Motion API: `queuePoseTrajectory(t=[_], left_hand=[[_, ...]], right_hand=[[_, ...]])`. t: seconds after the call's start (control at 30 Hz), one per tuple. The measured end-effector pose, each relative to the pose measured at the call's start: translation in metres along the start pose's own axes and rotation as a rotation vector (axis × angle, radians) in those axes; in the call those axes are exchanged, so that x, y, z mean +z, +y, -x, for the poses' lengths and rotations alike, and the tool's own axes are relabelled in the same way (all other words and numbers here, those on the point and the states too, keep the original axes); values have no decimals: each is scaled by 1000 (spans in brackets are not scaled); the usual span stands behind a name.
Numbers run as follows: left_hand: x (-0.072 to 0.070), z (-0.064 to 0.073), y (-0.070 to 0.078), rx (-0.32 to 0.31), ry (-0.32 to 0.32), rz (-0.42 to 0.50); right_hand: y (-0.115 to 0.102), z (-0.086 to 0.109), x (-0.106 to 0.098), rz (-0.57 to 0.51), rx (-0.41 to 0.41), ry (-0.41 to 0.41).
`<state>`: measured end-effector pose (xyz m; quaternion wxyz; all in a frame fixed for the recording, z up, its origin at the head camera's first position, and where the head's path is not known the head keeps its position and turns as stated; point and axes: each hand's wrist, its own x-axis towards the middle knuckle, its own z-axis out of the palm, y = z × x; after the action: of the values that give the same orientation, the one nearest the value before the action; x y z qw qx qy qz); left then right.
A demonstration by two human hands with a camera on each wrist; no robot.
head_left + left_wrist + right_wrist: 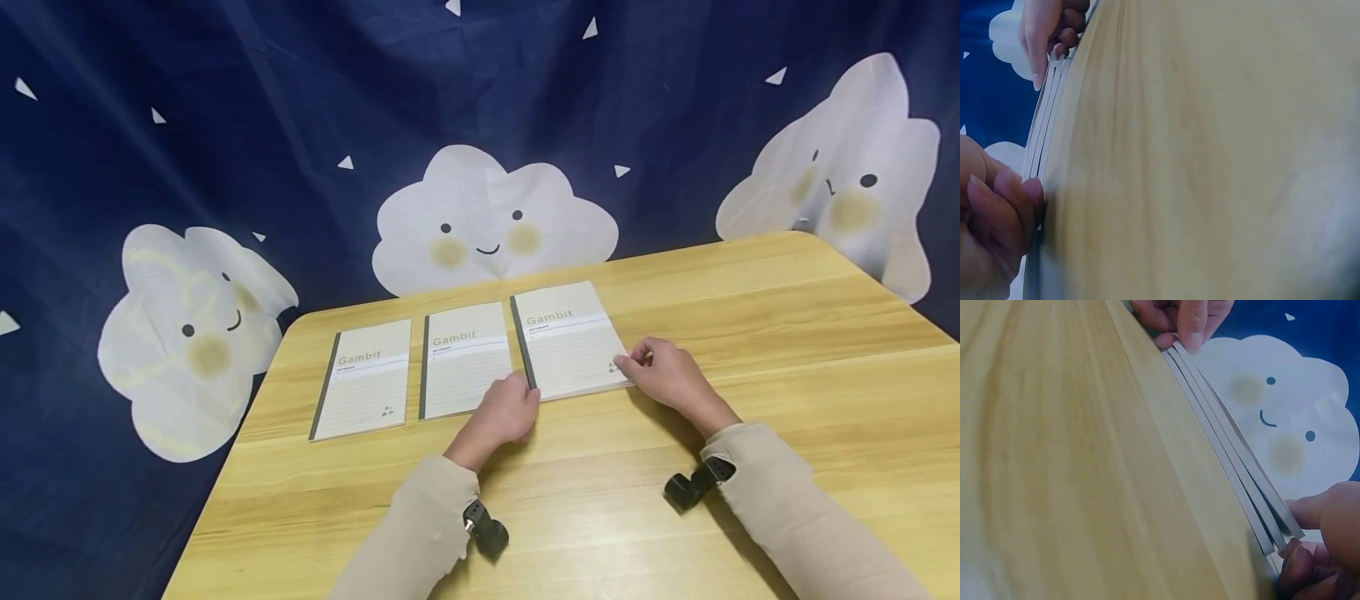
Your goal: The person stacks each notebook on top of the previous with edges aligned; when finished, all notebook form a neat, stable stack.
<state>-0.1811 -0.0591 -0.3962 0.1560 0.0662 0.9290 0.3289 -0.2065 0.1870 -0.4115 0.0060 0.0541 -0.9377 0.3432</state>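
A small stack of cream notebooks (566,350) with dark spines and "Gambit" on the cover lies at the right of a row. My left hand (506,410) pinches its near left corner by the spine. The near right corner is pinched between the thumb and fingers of my right hand (670,373). In the right wrist view the edges of the stacked notebooks (1222,440) fan slightly apart between both hands. A middle notebook (465,362) lies just left of the stack, partly behind my left hand. Farther left is another matching notebook (363,379).
The notebooks lie on a light wood-grain table (600,517) with a rounded far edge. Behind it hangs a dark blue curtain (322,83) printed with white smiling clouds and small triangles. Each sleeve carries a black wrist camera (487,532).
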Motion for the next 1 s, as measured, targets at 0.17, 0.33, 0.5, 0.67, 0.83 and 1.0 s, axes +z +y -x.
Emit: queuePoseTrajectory(t=[0.17,0.33,0.5,0.67,0.83,1.0], left_hand=[[1,0,-5,19,9,71],[4,-1,-8,29,14,124],[3,0,-10,49,2,155],[-11,4,-17,92,-3,231],[-33,10,-27,68,38,275],[-51,17,-43,19,88,230]], right_hand=[[1,2,0,3,2,-20],[3,3,-1,4,3,-31],[4,5,-8,-4,23,-51],[-6,9,-15,-90,28,-51],[-31,13,-10,-224,-46,-71],[-56,20,3,-384,-56,-193]])
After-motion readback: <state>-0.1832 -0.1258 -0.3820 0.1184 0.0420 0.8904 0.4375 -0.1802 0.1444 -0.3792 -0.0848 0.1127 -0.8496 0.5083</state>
